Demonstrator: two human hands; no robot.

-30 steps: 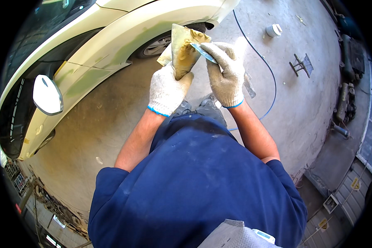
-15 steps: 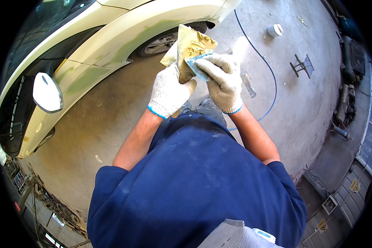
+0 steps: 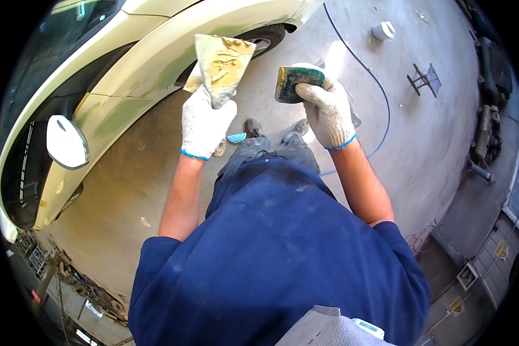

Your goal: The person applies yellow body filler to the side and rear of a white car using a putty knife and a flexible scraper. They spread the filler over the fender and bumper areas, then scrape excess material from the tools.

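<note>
In white knit gloves, my left hand (image 3: pixel 206 127) is closed on a wide scraper (image 3: pixel 225 60) smeared with yellow putty, with a second pale plate (image 3: pixel 192 79) behind it. My right hand (image 3: pixel 331 118), apart from the left, grips a dark green flat spreader (image 3: pixel 288 78) with a yellowish edge. A light-blue perforated piece (image 3: pixel 236 138) shows lower down beside my shoes; I cannot tell if it rests on the floor. At the left, the cream car (image 3: pixel 121 92) has greenish patches on its fender and door.
The car's mirror (image 3: pixel 66 141) juts out at left. A blue hose (image 3: pixel 375 79) curves over the concrete floor (image 3: pixel 415 173). A white bucket (image 3: pixel 383 30) and a small metal stand (image 3: pixel 425 81) are at upper right, with dark cylinders and machinery (image 3: pixel 484 132) along the right edge.
My left hand has moved left, away from the right. The blue piece has left my right hand and shows below; that hand now holds the dark green spreader.
</note>
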